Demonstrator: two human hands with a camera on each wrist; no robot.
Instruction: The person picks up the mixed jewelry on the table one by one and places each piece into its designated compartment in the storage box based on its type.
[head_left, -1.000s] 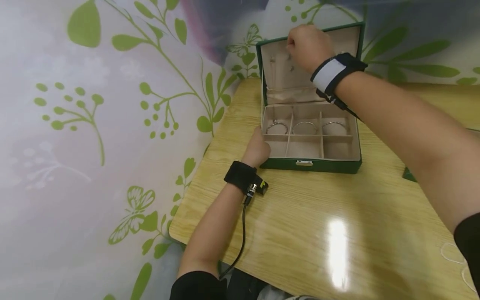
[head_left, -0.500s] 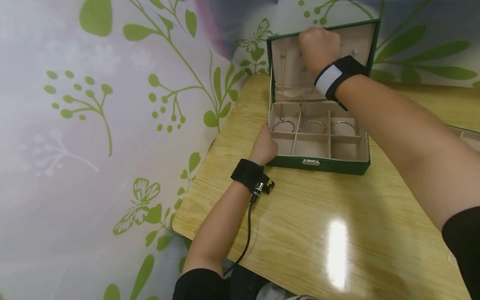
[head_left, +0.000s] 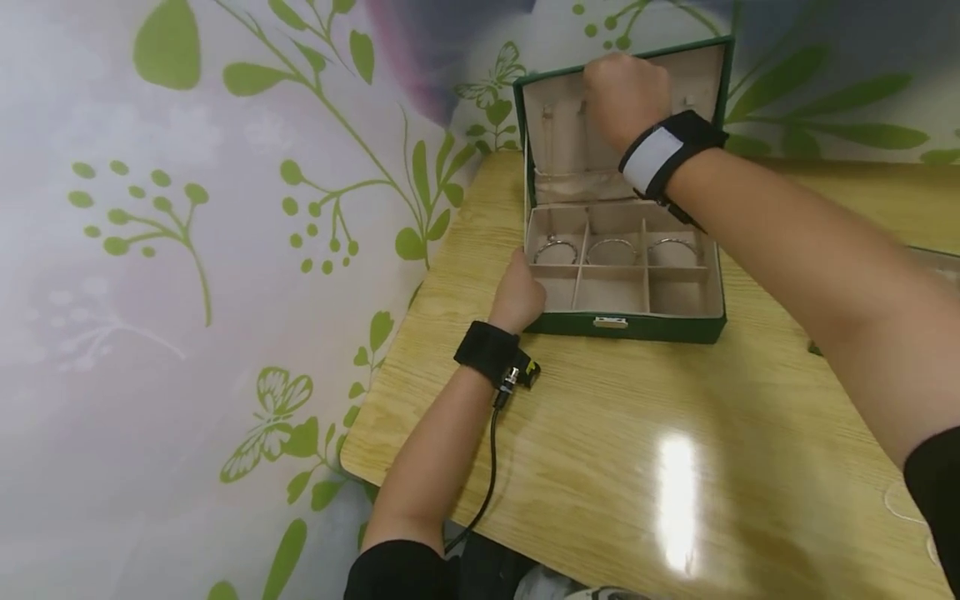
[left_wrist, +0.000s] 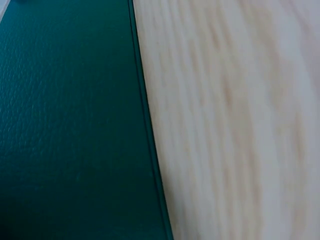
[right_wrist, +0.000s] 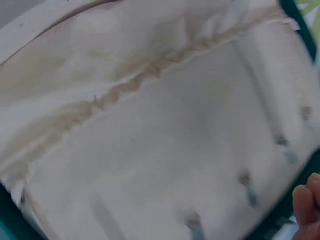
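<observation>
Fingers of the right hand (head_left: 625,96) are curled in toward the cream-lined inner face of the raised lid (head_left: 558,137); what they grasp, if anything, cannot be told, as the back of the hand hides them in the head view and only one fingertip (right_wrist: 306,197) shows at the edge of the right wrist view. That hand sits at the upper part of the lid, near its top rim, by a row of small metal hooks (right_wrist: 247,186) set in the lining.

The lid belongs to a rectangular green leatherette jewellery box (head_left: 626,327) standing open on a pale wood-grain table (head_left: 600,450), at the table's far left corner against the leaf-patterned wall (head_left: 225,208).

The left hand (head_left: 519,293) rests against the box's left side wall near its front corner, fingers loosely bent against it; whether they clasp it cannot be told. The left wrist view shows only the box's green wall (left_wrist: 70,130) meeting the table.

Inside the box, the back row of three cream compartments holds one silver bangle each (head_left: 555,250) (head_left: 611,248) (head_left: 673,247).
</observation>
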